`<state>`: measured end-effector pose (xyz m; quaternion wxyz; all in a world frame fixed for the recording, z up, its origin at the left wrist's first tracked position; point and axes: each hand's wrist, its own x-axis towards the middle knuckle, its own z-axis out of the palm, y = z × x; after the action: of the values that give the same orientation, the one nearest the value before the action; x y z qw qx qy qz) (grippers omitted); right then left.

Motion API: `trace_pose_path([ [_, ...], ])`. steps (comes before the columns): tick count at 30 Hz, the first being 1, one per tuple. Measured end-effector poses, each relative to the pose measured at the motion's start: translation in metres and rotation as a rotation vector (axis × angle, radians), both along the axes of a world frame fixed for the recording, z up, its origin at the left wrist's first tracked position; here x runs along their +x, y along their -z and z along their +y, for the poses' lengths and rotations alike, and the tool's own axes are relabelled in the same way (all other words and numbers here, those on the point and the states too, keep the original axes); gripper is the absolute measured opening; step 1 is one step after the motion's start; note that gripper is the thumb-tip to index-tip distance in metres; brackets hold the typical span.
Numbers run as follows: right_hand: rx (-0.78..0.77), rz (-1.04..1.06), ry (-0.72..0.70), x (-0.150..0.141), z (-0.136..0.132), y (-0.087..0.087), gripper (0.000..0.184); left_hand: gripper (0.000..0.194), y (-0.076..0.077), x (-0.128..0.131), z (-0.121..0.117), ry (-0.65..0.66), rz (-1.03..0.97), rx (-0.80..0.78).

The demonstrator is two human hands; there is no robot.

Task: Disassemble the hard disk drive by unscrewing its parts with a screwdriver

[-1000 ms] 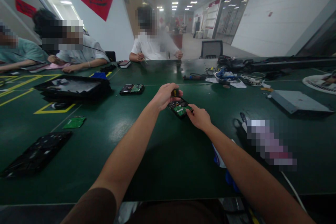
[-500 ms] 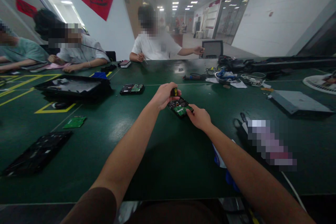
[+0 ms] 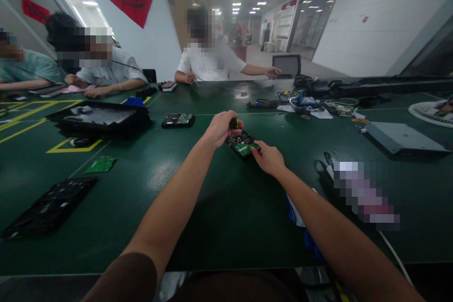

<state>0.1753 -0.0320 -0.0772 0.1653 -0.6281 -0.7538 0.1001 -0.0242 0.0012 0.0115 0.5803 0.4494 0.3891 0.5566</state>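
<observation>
A small hard drive point(image 3: 243, 145) with a green circuit board facing up lies on the dark green table point(image 3: 226, 207). My left hand point(image 3: 221, 128) is closed round the black-and-yellow handle of a screwdriver point(image 3: 233, 124), held upright over the drive's far end. My right hand point(image 3: 269, 158) pinches the drive's near right corner and holds it down on the table.
A second hard drive point(image 3: 178, 120) and a black open case point(image 3: 99, 118) lie to the left, with a green board point(image 3: 101, 165) and a black panel point(image 3: 49, 207) nearer. Cables point(image 3: 304, 101) and a grey box point(image 3: 399, 136) sit right. Three other people sit across the table.
My hands have stayed on the drive, the left one turning slightly on the screwdriver. The person opposite has stretched an arm out to the right along the far edge.
</observation>
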Motion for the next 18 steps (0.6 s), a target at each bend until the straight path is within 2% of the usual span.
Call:
trace_pose_path([
  [7,-0.012,0.007,0.006,-0.0003,0.0003,0.0012,0.051,0.016,0.0035,-0.0029,0.0038,-0.084,0.077,0.075],
  [12,-0.008,0.007,-0.002,0.0000,0.0004,0.0019,0.051,0.019,0.0019,-0.0013,0.0014,-0.010,0.033,0.023],
  [18,0.022,-0.017,-0.004,0.0008,0.0026,0.0061,0.050,0.015,0.0017,0.0001,0.0025,-0.026,-0.019,0.004],
])
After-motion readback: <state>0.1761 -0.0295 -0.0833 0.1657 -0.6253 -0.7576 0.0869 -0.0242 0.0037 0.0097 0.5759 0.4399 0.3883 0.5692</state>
